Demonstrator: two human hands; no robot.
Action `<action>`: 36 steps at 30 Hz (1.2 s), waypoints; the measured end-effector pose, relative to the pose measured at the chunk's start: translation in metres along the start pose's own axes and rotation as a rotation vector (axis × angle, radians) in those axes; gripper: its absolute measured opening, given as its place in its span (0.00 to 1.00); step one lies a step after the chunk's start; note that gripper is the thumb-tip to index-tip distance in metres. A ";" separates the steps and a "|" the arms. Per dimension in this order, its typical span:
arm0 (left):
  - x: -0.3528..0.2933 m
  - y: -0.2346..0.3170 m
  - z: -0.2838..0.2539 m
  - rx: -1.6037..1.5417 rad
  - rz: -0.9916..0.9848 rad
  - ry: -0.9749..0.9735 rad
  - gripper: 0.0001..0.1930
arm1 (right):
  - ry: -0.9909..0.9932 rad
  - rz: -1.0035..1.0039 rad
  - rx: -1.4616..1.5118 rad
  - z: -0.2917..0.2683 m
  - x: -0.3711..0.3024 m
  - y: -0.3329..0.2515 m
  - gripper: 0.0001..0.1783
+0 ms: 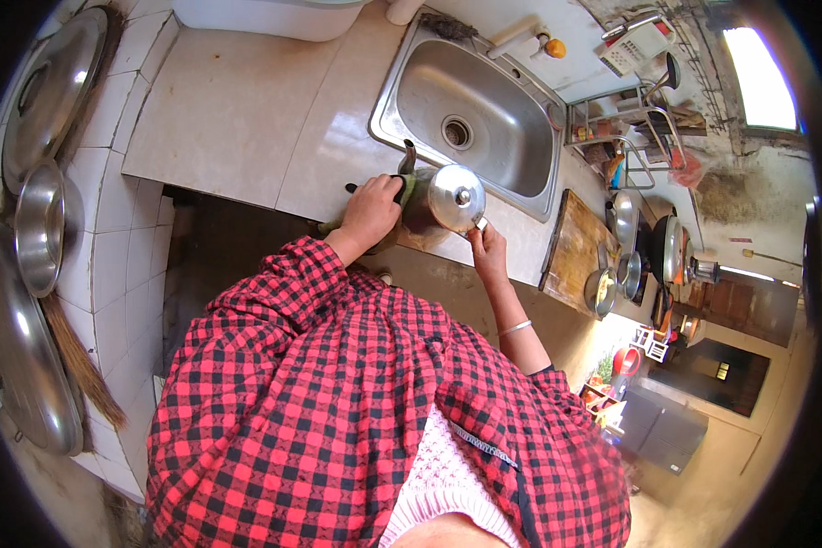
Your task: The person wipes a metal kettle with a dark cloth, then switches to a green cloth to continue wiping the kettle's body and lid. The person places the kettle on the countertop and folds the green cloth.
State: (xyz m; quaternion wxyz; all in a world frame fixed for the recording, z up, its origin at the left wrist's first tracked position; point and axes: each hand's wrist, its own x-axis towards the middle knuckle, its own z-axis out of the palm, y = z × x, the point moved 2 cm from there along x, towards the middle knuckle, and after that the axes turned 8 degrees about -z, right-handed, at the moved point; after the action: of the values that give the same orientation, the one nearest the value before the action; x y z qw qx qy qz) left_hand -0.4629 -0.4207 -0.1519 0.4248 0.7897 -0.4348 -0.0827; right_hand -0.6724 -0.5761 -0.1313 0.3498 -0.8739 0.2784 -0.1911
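Observation:
At the counter's front edge, below the sink, stands or hangs a shiny metal pot with a round lid topped by a small dark knob. My left hand is closed on a green cloth pressed against the pot's left side. A dark curved piece sticks up behind that cloth; its kind is unclear. With fingers pinched, my right hand grips the small metal handle at the pot's right. The pot's underside is hidden.
A steel sink is set into the pale counter. To the right lie a wooden cutting board and a small pan. Large metal lids, a steel bowl and a straw broom are at the left.

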 end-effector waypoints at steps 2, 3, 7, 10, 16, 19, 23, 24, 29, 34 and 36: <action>-0.013 -0.011 0.001 0.075 -0.178 -0.173 0.10 | -0.003 0.015 -0.032 0.001 0.000 0.001 0.09; -0.018 -0.017 0.002 0.120 -0.265 -0.256 0.09 | -0.011 0.032 -0.042 0.000 0.000 0.002 0.09; -0.031 -0.025 0.005 -0.362 -0.413 -0.127 0.07 | -0.038 0.021 -0.081 -0.003 0.001 -0.004 0.10; -0.020 -0.018 0.014 -0.412 -0.231 0.118 0.10 | -0.061 0.059 -0.096 -0.004 0.002 -0.008 0.10; -0.016 -0.013 0.020 -0.229 -0.097 0.096 0.11 | 0.017 0.019 -0.061 0.002 0.000 -0.015 0.10; -0.024 -0.017 0.014 -0.227 -0.153 0.036 0.10 | 0.031 0.019 -0.040 0.002 0.001 -0.016 0.10; -0.031 -0.020 0.012 -0.269 -0.186 0.009 0.12 | -0.018 0.055 -0.066 0.000 0.002 -0.020 0.10; -0.030 -0.017 0.014 -0.303 -0.129 0.083 0.13 | -0.014 0.058 -0.054 -0.001 0.002 -0.020 0.10; -0.022 -0.014 0.030 -0.161 -0.065 0.149 0.16 | -0.017 0.034 -0.060 -0.002 0.002 -0.023 0.10; -0.015 -0.023 0.018 0.024 -0.078 0.052 0.15 | 0.007 0.053 -0.040 0.000 0.001 -0.021 0.11; -0.014 -0.018 0.012 -0.114 -0.110 0.106 0.13 | 0.018 0.031 -0.030 0.000 0.001 -0.019 0.11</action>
State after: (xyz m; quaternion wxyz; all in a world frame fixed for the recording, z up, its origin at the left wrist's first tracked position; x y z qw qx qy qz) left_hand -0.4660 -0.4130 -0.1761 0.4862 0.7902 -0.3624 -0.0888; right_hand -0.6648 -0.5652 -0.1178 0.3371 -0.8728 0.2977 -0.1896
